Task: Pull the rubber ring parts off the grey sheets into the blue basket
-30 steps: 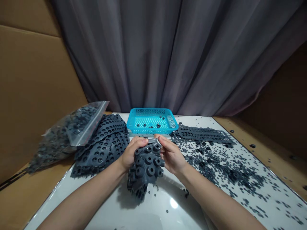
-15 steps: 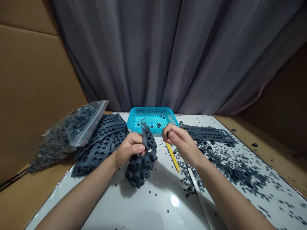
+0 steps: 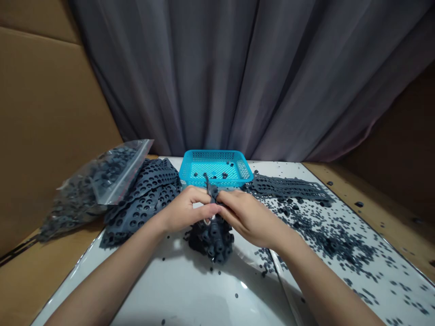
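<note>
A dark grey rubber sheet with moulded round knobs (image 3: 215, 242) hangs bunched up above the white table. My left hand (image 3: 192, 206) is closed on its upper part, thumb pointing right. From the other side my right hand (image 3: 249, 215) pinches at the same sheet, its fingertips meeting my left thumb. What exactly lies between the right fingertips is hidden. Just behind both hands stands a blue perforated basket (image 3: 249, 177) with a few small dark rubber pieces inside.
Left of the hands lie stacked perforated rubber sheets (image 3: 136, 203) and a clear zip bag (image 3: 95, 181) full of dark pieces. A flat perforated sheet (image 3: 292, 186) lies at the right, with many small rubber bits (image 3: 336, 246) scattered before it. Cardboard walls (image 3: 41, 117) and a grey curtain (image 3: 204, 81) enclose the table.
My right hand has moved left and down from beside the basket, where it held a small dark piece, onto the rubber sheet. The sheet has shifted slightly right. The yellow stick is now hidden.
</note>
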`<control>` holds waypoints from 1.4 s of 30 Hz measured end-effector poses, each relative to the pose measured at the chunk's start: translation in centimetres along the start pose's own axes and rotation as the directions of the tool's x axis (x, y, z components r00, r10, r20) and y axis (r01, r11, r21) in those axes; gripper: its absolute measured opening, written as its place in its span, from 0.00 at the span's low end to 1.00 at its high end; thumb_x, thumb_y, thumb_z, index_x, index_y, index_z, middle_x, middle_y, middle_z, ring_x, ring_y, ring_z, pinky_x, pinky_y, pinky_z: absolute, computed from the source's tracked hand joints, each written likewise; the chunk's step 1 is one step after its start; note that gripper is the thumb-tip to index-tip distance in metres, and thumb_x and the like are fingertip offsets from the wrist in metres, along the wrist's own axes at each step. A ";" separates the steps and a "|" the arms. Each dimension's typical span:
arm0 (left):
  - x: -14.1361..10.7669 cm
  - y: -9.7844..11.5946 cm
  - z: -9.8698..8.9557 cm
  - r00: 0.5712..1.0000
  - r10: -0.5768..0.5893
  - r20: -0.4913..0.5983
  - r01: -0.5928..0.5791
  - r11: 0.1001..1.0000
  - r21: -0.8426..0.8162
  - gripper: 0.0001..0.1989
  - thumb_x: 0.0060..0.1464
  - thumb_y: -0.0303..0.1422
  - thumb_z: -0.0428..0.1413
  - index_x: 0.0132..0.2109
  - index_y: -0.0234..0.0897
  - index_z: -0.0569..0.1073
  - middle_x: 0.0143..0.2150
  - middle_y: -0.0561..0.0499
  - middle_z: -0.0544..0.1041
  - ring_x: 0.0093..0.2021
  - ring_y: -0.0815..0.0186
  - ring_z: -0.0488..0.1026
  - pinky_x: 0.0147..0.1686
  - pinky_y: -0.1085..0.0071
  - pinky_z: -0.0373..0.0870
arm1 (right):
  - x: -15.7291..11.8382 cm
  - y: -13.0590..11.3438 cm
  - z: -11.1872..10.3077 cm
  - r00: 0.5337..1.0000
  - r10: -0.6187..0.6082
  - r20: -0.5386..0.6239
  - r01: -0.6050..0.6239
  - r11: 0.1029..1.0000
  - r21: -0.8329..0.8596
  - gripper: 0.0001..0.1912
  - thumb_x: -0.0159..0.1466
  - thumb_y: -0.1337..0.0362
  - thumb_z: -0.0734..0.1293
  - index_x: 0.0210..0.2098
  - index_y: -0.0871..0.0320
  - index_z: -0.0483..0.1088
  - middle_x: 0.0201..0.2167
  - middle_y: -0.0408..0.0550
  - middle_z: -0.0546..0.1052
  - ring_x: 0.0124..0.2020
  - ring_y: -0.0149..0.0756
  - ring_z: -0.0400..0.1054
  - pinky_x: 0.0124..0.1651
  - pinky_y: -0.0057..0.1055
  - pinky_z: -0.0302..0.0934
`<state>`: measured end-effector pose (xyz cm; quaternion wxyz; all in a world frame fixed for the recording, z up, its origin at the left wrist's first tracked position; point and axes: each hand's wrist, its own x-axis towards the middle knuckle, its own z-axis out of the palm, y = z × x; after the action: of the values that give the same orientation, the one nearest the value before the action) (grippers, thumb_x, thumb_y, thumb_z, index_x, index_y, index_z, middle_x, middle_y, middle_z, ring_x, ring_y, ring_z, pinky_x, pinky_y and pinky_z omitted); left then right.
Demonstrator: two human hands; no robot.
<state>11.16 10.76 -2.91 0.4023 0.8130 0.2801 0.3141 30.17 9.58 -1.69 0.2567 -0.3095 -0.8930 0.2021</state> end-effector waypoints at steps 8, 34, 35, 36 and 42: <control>0.5 -1.3 2.0 0.969 -0.212 -0.124 0.145 0.903 -0.404 0.23 0.52 0.48 0.52 0.21 0.33 0.63 0.20 0.55 0.59 0.23 0.73 0.54 0.24 0.74 0.52 | 0.8 2.1 2.3 0.977 0.195 -0.089 -0.055 0.629 0.776 0.15 0.62 0.59 0.58 0.21 0.57 0.54 0.19 0.38 0.52 0.21 0.27 0.45 0.26 0.28 0.42; 1.0 -3.6 2.3 0.895 -0.372 -0.244 0.279 0.897 -0.344 0.19 0.51 0.46 0.52 0.25 0.33 0.64 0.23 0.55 0.62 0.25 0.71 0.57 0.28 0.73 0.54 | 7.2 12.1 -0.7 0.818 0.502 -0.281 -0.482 0.865 0.141 0.14 0.46 0.60 0.69 0.31 0.59 0.68 0.44 0.55 0.69 0.51 0.53 0.54 0.52 0.43 0.47; 1.0 -3.6 2.2 0.906 -0.335 -0.260 0.252 0.918 -0.307 0.18 0.53 0.45 0.52 0.26 0.33 0.65 0.23 0.55 0.62 0.26 0.70 0.58 0.28 0.73 0.55 | 6.4 10.6 -0.8 0.848 0.455 -0.273 -0.439 0.890 0.122 0.12 0.50 0.59 0.68 0.31 0.58 0.68 0.43 0.53 0.70 0.50 0.49 0.56 0.51 0.41 0.49; 0.9 -3.6 2.0 0.915 -0.295 -0.273 0.226 0.939 -0.258 0.17 0.54 0.44 0.51 0.26 0.33 0.65 0.24 0.55 0.61 0.26 0.70 0.57 0.29 0.73 0.55 | 5.6 9.0 -0.8 0.887 0.396 -0.236 -0.380 0.918 0.113 0.10 0.54 0.57 0.65 0.30 0.58 0.67 0.38 0.50 0.71 0.44 0.43 0.61 0.47 0.37 0.52; 0.6 -2.8 1.6 0.958 -0.088 -0.272 0.108 0.993 0.057 0.17 0.56 0.39 0.49 0.23 0.35 0.61 0.22 0.56 0.57 0.26 0.70 0.55 0.26 0.73 0.51 | 1.5 3.5 -0.1 0.988 0.155 0.026 -0.158 0.977 0.140 0.11 0.60 0.57 0.64 0.27 0.58 0.65 0.22 0.42 0.67 0.25 0.31 0.59 0.28 0.29 0.50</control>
<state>12.16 11.86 -5.88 0.3464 0.7618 0.3831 0.3910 30.78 13.16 -2.98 0.2548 -0.3583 -0.8511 0.2870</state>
